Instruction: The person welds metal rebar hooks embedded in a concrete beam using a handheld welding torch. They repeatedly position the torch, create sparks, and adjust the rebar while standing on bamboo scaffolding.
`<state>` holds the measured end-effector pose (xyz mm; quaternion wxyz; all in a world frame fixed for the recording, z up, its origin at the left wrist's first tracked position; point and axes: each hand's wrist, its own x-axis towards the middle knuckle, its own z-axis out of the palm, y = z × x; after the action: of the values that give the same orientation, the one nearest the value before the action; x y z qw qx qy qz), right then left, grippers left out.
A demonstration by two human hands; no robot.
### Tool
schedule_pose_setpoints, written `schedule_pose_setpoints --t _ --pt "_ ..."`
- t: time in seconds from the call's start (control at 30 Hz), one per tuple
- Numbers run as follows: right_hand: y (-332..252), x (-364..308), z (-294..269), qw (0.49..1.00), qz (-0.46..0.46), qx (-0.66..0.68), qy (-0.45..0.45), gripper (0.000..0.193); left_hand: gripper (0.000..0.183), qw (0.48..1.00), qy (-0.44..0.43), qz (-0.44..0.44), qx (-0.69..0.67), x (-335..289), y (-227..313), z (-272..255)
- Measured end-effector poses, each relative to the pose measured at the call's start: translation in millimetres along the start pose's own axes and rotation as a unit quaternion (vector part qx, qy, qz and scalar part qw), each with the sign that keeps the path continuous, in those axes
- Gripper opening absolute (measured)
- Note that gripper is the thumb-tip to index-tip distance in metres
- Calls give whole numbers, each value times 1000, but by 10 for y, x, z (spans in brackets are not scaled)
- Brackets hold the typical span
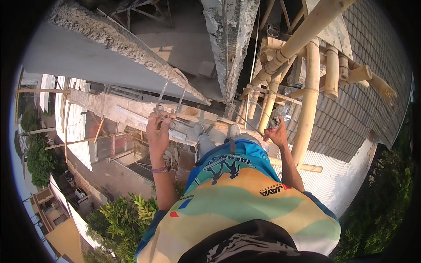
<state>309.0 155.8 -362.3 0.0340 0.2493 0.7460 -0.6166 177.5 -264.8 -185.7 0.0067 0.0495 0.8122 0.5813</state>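
My left hand (158, 128) is closed around the lower ends of a grey loop of rope or thick wire (183, 81). The loop's top rests against the rough edge of a wall. In my right hand (279, 133) is a dark hand tool with a red grip (273, 124), perhaps pliers; the fingers partly hide it. A thin dark line (247, 121) runs from near that tool toward the base of the concrete column. My two hands are well apart, and my feet (235, 130) stand on a narrow ledge between them.
Tied bamboo poles (310, 92) rise close on my right, beside a tiled roof (364, 57). A rough-edged grey wall (109, 65) and a concrete column (228, 44) stand ahead. On the left is a deep drop to the ground, with trees (125, 219) below.
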Motion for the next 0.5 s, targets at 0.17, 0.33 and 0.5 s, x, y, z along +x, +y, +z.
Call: schedule_pose_setpoints --t 0.17,0.33,0.5 --pt "-19 -12 -234 987 -125 -91 47 58 24 997 -1 72 -30 269 485 458" --pt "-77 -71 -386 978 -155 -123 68 59 25 999 2 35 -16 134 726 587" --pt "-95 -124 -346 980 -133 -143 39 58 18 997 -36 62 29 -160 844 696"
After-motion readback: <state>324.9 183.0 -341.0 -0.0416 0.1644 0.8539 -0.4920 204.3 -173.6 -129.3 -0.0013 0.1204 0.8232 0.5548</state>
